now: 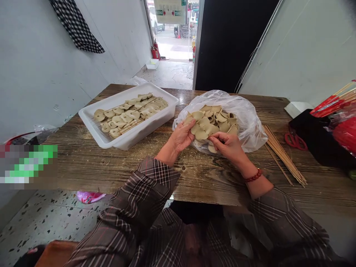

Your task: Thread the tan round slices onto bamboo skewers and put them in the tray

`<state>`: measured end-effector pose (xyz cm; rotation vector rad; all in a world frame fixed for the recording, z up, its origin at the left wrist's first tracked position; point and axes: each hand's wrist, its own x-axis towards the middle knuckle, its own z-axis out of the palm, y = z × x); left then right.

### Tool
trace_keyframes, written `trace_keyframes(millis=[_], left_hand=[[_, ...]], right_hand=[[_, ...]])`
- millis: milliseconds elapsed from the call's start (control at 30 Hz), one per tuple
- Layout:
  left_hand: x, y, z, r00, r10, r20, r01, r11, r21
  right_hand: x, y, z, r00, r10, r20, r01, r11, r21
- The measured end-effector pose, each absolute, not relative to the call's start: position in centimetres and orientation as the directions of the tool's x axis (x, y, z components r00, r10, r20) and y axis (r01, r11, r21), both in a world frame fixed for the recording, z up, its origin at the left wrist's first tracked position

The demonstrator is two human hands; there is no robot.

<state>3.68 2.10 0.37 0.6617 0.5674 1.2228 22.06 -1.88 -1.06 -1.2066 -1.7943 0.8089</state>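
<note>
We have both hands up over the near left side of the bag [251, 128], the held slices [202, 128] between them. Our left hand [183, 135] grips them from the eight o'clock side, thumb on top and fingers beneath; our right hand [226, 146] pinches thumb against forefinger at their edge, at about four o'clock. Whether a stick sits in that pinch too, we cannot tell.

Around two o'clock from the held slices, the heap [224, 119] of loose ones fills the bag's open mouth. The tray [144, 140] stands past nine o'clock on the table [139, 167], with skewered rows [133, 115] lying in it. The sticks [286, 159] lie fanned towards four o'clock, the scissors [295, 141] at three.

From here, we judge the likeliest trouble to be a tear: the slices look thin and soft, so a hard tug by our right hand against the left's grip could split one. Too loose a left grip might let them slide back onto the heap. If a stick is hidden there, its tip could prick our left fingers, which sit close behind. The bag's crumpled film could also catch on our right wrist and spill slices onto the table.
</note>
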Motion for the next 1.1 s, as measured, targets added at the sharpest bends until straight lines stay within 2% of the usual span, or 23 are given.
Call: trace_keyframes(millis=[267,600,1100], left_hand=[[2.7,2.9,0.4,0.131,0.991,-0.004,-0.660,0.090,0.746],[3.5,2.5,0.2,0.101,0.994,-0.038,-0.643,0.095,0.760],[4.5,1.8,0.2,0.123,0.991,-0.051,-0.642,0.119,0.758]], right_hand=[[22.2,-1.9,-1.0,-0.244,0.940,0.239,0.457,0.328,-0.826],[22.1,-1.9,-1.3,-0.290,0.898,0.331,0.547,0.439,-0.712],[21.8,-2.0,-1.2,-0.253,0.904,0.346,0.562,0.428,-0.707]])
